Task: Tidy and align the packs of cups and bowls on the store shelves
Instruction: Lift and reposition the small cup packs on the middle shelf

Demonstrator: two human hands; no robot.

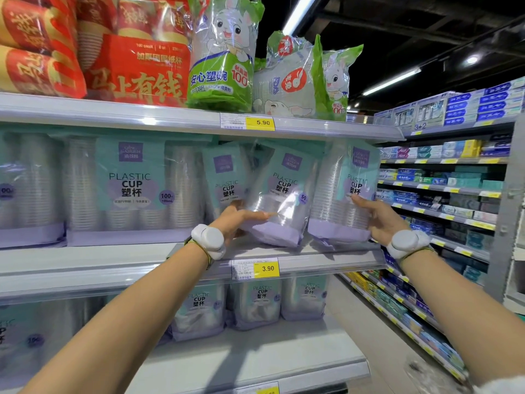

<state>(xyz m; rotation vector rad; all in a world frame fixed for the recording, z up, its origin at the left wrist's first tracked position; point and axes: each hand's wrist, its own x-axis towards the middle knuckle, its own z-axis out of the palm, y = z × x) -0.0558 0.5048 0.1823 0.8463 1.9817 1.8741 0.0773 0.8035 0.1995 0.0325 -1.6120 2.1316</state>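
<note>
Left hand: fingers extended nearly straight, laid flat against the lower front of the tilted cup pack. Right hand: fingers wrapped around the lower right side of the end cup pack; thumb position is not clearly visible. Both packs stand on the middle shelf, the tilted one leaning left against a third pack. Green bowl packs occupy the shelf above.
</note>
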